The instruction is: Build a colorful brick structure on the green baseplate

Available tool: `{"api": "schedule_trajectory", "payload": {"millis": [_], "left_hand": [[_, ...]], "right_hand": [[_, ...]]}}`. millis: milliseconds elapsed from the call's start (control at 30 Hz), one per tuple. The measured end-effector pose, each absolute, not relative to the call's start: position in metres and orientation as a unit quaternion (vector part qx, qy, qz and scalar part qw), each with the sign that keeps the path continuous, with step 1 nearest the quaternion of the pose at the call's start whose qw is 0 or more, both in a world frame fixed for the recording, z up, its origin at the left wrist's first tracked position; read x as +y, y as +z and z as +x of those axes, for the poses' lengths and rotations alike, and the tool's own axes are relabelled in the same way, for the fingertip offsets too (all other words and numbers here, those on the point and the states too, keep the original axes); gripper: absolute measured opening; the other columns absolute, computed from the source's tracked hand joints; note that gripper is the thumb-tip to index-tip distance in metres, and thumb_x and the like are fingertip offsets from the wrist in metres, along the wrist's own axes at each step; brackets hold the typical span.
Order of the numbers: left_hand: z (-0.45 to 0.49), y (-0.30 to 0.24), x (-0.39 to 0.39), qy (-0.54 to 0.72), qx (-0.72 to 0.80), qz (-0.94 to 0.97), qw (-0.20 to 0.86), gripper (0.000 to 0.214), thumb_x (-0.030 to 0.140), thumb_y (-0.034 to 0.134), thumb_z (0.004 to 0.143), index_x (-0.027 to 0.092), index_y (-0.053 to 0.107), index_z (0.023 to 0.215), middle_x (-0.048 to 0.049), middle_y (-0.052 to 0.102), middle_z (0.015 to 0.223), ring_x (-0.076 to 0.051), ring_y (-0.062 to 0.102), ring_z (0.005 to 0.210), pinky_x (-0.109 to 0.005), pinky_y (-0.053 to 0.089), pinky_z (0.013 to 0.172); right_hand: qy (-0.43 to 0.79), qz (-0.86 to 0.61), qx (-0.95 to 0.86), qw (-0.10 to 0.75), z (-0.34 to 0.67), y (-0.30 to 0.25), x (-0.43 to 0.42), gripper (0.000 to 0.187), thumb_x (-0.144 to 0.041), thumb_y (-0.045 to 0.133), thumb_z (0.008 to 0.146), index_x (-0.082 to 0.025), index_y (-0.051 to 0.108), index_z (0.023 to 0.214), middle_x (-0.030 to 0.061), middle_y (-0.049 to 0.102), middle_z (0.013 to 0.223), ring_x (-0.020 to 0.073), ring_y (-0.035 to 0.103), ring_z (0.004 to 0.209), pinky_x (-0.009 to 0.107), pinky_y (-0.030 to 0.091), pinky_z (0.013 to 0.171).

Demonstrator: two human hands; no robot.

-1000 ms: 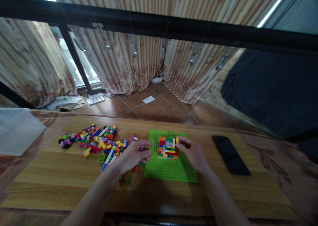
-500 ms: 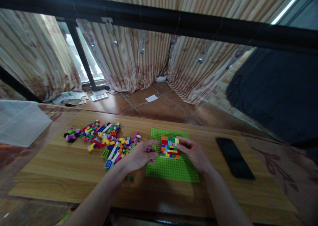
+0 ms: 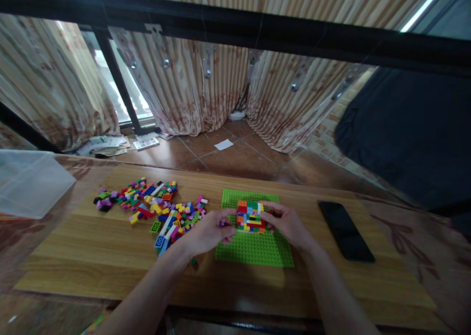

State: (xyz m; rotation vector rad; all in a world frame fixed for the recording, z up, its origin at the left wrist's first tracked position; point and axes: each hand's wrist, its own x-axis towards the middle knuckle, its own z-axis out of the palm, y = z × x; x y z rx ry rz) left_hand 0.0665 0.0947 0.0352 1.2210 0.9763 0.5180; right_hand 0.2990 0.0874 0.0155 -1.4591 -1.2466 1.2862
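Observation:
A multicoloured block of toy bricks [image 3: 250, 217] stands over the upper part of a green studded baseplate [image 3: 253, 251]. My right hand [image 3: 289, 223] grips its right side, with the thumb and fingers bent around that edge. At the left side is my left hand [image 3: 209, 232], index finger and thumb reaching to the block's edge. A small purple brick [image 3: 222, 223] shows within the curled fingers of that hand. The undersides of both hands are hidden, and I cannot tell whether the block is pressed onto the baseplate.
Loose bricks in many colours [image 3: 156, 207] lie in a spread pile on the wooden table [image 3: 91, 251], left of the baseplate. A black phone [image 3: 346, 231] rests at the right. A translucent plastic bin [image 3: 33, 183] stands at the far left. Beyond the table hang curtains [image 3: 206, 94].
My left hand has moved slightly right, its fingertips now at the block's left edge. My right hand has shifted its fingers a little on the right side. The view has tilted slightly.

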Motion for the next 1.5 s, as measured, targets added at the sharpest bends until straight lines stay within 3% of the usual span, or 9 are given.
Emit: {"api": "schedule_trajectory", "payload": {"millis": [100, 267, 400, 500, 667, 1000, 1367, 1500], "left_hand": [[0.066, 0.035, 0.096, 0.231, 0.435, 0.535, 0.686, 0.055, 0.021, 0.066, 0.072, 0.011, 0.055, 0.126, 0.0017, 0.062, 0.065, -0.010, 0.057, 0.055, -0.022, 0.047, 0.055], [0.061, 0.040, 0.098, 0.260, 0.432, 0.498, 0.705, 0.048, 0.024, 0.069, 0.073, 0.010, 0.058, 0.117, -0.0010, 0.065, 0.070, -0.010, 0.061, 0.060, -0.022, 0.048, 0.060], [0.057, 0.043, 0.099, 0.288, 0.421, 0.450, 0.733, 0.041, 0.020, 0.070, 0.072, 0.011, 0.060, 0.111, -0.0019, 0.067, 0.075, -0.011, 0.065, 0.068, -0.023, 0.050, 0.067], [0.058, 0.043, 0.099, 0.308, 0.421, 0.399, 0.754, 0.035, 0.014, 0.070, 0.073, 0.011, 0.061, 0.107, -0.0037, 0.069, 0.078, -0.012, 0.067, 0.070, -0.023, 0.052, 0.069], [0.060, 0.046, 0.097, 0.329, 0.413, 0.344, 0.776, 0.033, 0.010, 0.069, 0.072, 0.010, 0.062, 0.105, -0.0062, 0.070, 0.078, -0.015, 0.069, 0.071, -0.026, 0.054, 0.071], [0.061, 0.047, 0.091, 0.331, 0.365, 0.302, 0.816, 0.028, 0.014, 0.066, 0.078, 0.010, 0.065, 0.106, -0.0088, 0.072, 0.082, -0.015, 0.068, 0.073, -0.033, 0.055, 0.079], [0.057, 0.049, 0.087, 0.288, 0.324, 0.315, 0.844, 0.044, 0.019, 0.071, 0.072, 0.014, 0.063, 0.115, -0.0100, 0.071, 0.097, -0.017, 0.067, 0.084, -0.034, 0.051, 0.084], [0.059, 0.054, 0.088, 0.275, 0.360, 0.336, 0.825, 0.046, 0.018, 0.070, 0.071, 0.012, 0.060, 0.115, -0.0106, 0.072, 0.089, -0.017, 0.068, 0.078, -0.032, 0.053, 0.076]], "right_hand": [[0.507, -0.571, -0.500, 0.409, 0.299, 0.015, 0.085, 0.055, -0.043, 0.074, 0.068, -0.015, 0.065, 0.114, -0.0042, 0.061, 0.059, 0.0079, 0.049, 0.044, 0.022, 0.043, 0.043], [0.482, -0.591, -0.491, 0.422, 0.301, 0.014, 0.087, 0.071, -0.041, 0.076, 0.064, -0.018, 0.054, 0.128, -0.0032, 0.066, 0.067, 0.0085, 0.051, 0.046, 0.021, 0.041, 0.042], [0.383, -0.626, -0.499, 0.461, 0.299, 0.018, 0.087, 0.048, -0.044, 0.072, 0.069, -0.015, 0.067, 0.108, -0.0008, 0.066, 0.066, 0.0104, 0.052, 0.050, 0.024, 0.042, 0.048], [0.284, -0.631, -0.510, 0.511, 0.287, 0.025, 0.079, 0.030, -0.043, 0.066, 0.077, -0.017, 0.071, 0.090, 0.0033, 0.069, 0.077, 0.0155, 0.061, 0.067, 0.029, 0.049, 0.062], [0.234, -0.560, -0.630, 0.485, 0.255, 0.035, 0.055, 0.017, -0.036, 0.060, 0.085, -0.023, 0.071, 0.086, 0.0034, 0.069, 0.085, 0.0169, 0.063, 0.079, 0.030, 0.050, 0.071], [0.221, -0.507, -0.703, 0.448, 0.231, 0.032, 0.046, 0.014, -0.029, 0.059, 0.087, -0.025, 0.070, 0.095, 0.0048, 0.064, 0.096, 0.0174, 0.062, 0.090, 0.032, 0.052, 0.079], [0.208, -0.510, -0.714, 0.432, 0.220, 0.026, 0.044, 0.013, -0.026, 0.059, 0.087, -0.025, 0.071, 0.092, 0.0045, 0.062, 0.095, 0.0178, 0.059, 0.090, 0.034, 0.049, 0.080], [0.199, -0.517, -0.697, 0.456, 0.232, 0.028, 0.048, 0.014, -0.027, 0.059, 0.087, -0.025, 0.072, 0.091, 0.0042, 0.064, 0.095, 0.0176, 0.059, 0.092, 0.033, 0.048, 0.081]]}}
